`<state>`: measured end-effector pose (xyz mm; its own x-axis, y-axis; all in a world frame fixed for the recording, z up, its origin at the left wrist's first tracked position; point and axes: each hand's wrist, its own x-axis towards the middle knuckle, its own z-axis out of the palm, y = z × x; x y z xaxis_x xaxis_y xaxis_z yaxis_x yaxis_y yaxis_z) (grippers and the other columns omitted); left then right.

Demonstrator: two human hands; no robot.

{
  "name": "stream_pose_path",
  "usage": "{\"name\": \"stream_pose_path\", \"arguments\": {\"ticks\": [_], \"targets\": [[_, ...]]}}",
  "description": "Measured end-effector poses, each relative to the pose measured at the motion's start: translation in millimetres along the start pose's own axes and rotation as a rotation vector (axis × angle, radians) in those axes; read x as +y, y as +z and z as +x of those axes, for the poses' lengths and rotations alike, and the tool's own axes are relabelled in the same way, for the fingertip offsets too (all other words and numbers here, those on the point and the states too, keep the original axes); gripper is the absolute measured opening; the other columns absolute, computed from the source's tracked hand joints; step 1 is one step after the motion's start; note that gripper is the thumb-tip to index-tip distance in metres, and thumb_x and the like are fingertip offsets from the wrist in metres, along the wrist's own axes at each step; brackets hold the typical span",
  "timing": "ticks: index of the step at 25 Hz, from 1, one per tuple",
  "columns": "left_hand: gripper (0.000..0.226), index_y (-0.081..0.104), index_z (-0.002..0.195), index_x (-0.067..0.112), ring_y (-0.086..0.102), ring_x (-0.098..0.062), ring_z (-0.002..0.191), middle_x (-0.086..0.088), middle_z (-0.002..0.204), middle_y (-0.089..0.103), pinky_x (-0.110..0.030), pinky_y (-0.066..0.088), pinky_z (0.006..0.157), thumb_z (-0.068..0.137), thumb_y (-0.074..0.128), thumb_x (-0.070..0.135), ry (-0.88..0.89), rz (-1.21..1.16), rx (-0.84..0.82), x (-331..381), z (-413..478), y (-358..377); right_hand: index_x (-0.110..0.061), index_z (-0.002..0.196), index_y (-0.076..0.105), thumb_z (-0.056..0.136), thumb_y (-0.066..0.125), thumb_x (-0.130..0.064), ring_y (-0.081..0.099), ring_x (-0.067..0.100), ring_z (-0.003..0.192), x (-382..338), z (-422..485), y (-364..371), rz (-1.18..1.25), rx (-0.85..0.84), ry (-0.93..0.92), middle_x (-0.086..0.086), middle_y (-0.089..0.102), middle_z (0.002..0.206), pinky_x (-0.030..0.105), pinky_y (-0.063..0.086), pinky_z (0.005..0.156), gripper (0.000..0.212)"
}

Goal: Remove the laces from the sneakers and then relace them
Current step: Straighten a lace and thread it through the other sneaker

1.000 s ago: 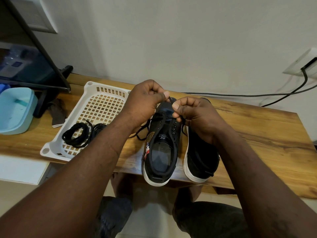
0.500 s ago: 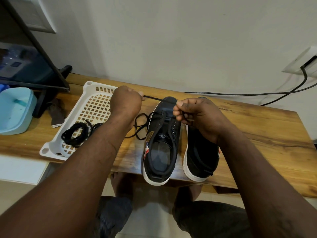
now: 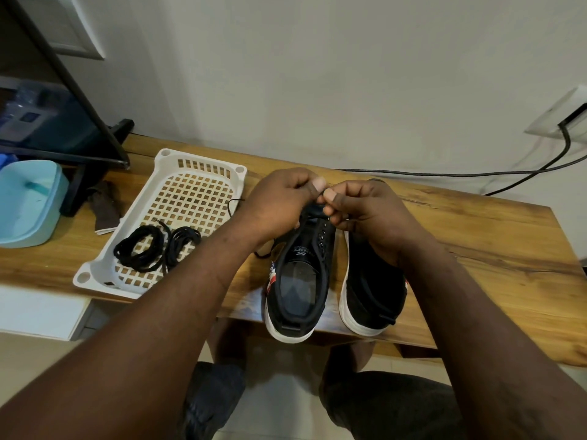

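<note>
Blue tub [image 3: 28,201] sits far left on the bench [image 3: 476,249], with a dark screen [image 3: 47,122] behind it and a brown cloth [image 3: 104,208] just beside it. White basket [image 3: 165,173] is next, lying flat on the bench. A coiled lace [image 3: 149,249] lies in the basket's near end.

Left hand [image 3: 282,198] is at bench centre, fingers curled, thumb pinching the lace [image 3: 229,207] over the toe end of the left sneaker [image 3: 301,281]. Slack lace loops out from under the left wrist towards the basket. Left sneaker is upright on the bench, heel over the near edge, toe away. Its eyelets nearest the camera are bare and its tongue shows.

Right hand [image 3: 365,214] is thumb to thumb with the left, clamped on the same lace by thumb and forefinger. The exact pinch point is hidden by the fingers. Right sneaker [image 3: 371,296] stands just beside the left one, parallel to it, with its front half under the right wrist. Whether it is laced, cannot tell.

Black cable [image 3: 444,174] runs along the wall behind the bench up to a socket [image 3: 559,115] far right.
</note>
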<state>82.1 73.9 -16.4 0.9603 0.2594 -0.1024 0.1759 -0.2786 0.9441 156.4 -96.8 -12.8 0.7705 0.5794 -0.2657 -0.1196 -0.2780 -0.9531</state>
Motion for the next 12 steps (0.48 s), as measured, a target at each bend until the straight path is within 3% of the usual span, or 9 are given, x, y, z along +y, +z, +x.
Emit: {"name": "stream_pose_path", "arguments": {"ticks": [3, 6, 12], "targets": [[0.015, 0.076, 0.095, 0.018, 0.062, -0.004, 0.064, 0.006, 0.081, 0.075, -0.027, 0.050, 0.061, 0.101, 0.069, 0.030, -0.009, 0.024, 0.056, -5.2, 1.7, -2.5, -0.009, 0.103, 0.077, 0.101, 0.064, -0.009, 0.063, 0.011, 0.076, -0.4, -0.6, -3.0, 0.007, -0.014, -0.004, 0.005, 0.077, 0.089, 0.029, 0.051, 0.078, 0.013], [0.010, 0.073, 0.090, 0.022, 0.062, -0.008, 0.065, 0.003, 0.081, 0.073, -0.029, 0.052, 0.063, 0.098, 0.072, 0.028, -0.030, 0.146, 0.128, -9.5, 2.6, -7.2, -0.005, 0.105, 0.074, 0.095, 0.073, -0.008, 0.069, 0.014, 0.073, -2.8, -1.4, 1.1, 0.012, 0.099, -0.019, 0.011, 0.080, 0.090, 0.027, 0.056, 0.074, 0.010], [0.018, 0.074, 0.099, 0.012, 0.051, 0.003, 0.048, 0.004, 0.078, 0.072, -0.015, 0.039, 0.045, 0.104, 0.063, 0.025, -0.084, -0.163, -0.028, 0.8, -2.8, -5.0, -0.007, 0.088, 0.070, 0.091, 0.080, -0.015, 0.067, 0.014, 0.062, -7.7, -3.2, 8.5, 0.029, 0.197, -0.070, 0.010, 0.078, 0.078, 0.021, 0.055, 0.060, 0.013]]}}
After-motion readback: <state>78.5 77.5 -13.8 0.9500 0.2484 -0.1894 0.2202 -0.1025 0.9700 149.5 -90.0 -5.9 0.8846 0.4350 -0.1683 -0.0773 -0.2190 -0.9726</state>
